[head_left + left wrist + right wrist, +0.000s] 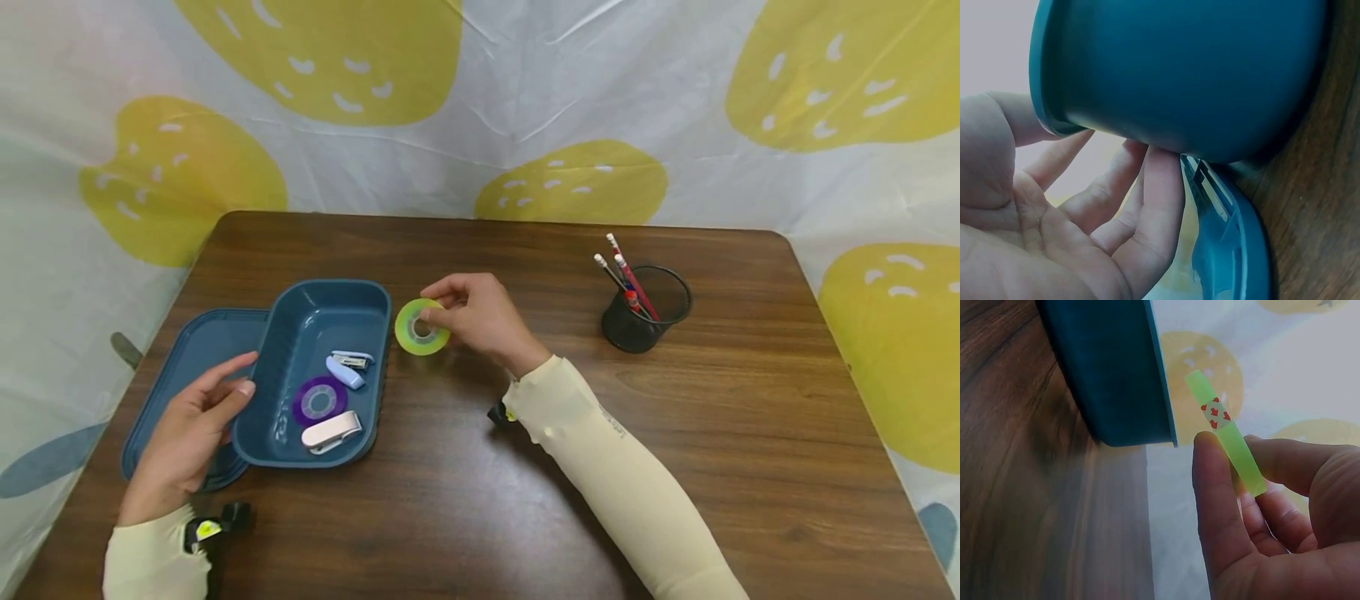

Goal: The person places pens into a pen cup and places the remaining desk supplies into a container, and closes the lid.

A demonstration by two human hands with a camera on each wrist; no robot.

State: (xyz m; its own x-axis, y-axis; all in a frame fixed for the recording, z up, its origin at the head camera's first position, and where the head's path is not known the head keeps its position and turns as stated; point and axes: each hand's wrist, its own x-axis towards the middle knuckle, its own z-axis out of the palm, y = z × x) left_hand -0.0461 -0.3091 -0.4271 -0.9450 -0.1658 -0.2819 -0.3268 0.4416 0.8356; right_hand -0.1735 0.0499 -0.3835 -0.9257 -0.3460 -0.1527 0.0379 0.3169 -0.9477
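Note:
My right hand (487,321) pinches a yellow-green roll of tape (406,333) between thumb and fingers, just outside the right wall of a blue plastic box (288,321). Seen edge-on in the right wrist view, the tape roll (1244,459) carries a white label with red marks. Against the left outer side of the box rests my left hand (187,429), thumb and index finger at the rim; other fingertips touch the wall (1172,81) in the left wrist view. Inside the box lie a purple tape roll (299,404), a light-blue stapler (345,372) and a white, rounded oblong item (332,432).
A blue lid (176,375) lies partly under the left side of the box. Toward the table's right stands a black mesh cup (633,332) with several pencils (637,287). A patterned cloth (420,167) hangs behind the brown wooden table (750,400).

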